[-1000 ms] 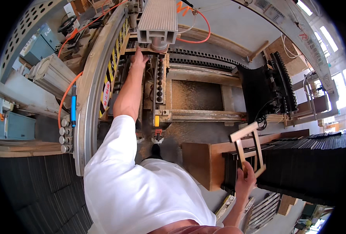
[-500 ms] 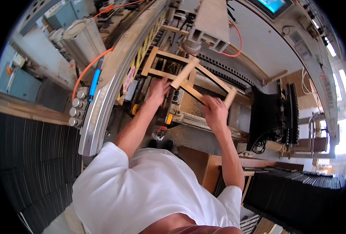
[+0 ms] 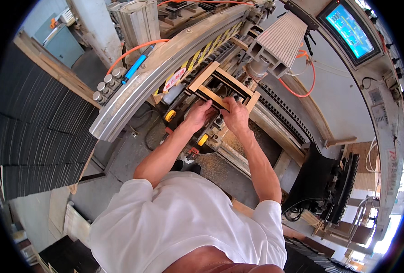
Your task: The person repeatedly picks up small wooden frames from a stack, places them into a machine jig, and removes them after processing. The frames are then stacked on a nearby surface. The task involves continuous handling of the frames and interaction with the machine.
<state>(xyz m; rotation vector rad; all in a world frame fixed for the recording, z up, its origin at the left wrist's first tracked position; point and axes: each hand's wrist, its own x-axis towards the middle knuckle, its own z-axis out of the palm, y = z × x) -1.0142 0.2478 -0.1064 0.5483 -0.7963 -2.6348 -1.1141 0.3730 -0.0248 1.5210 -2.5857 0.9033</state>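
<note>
Likely seating wooden frame (image 3: 234, 82) on machine bed (image 3: 275, 129) at 1 o'clock. Pinching near rail (image 3: 212, 97) with curled right hand (image 3: 235, 115); touching same rail with half-curled left hand (image 3: 198, 114), can't tell if gripping. Probably calls for squaring flat, clear of grey beam (image 3: 281, 40) at frame's 2 o'clock.

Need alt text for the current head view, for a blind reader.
A person's left hand and right hand are at the near side of a pale wooden frame over a machine. A lit screen is at upper right, and dark stacked sheets at left.
</note>
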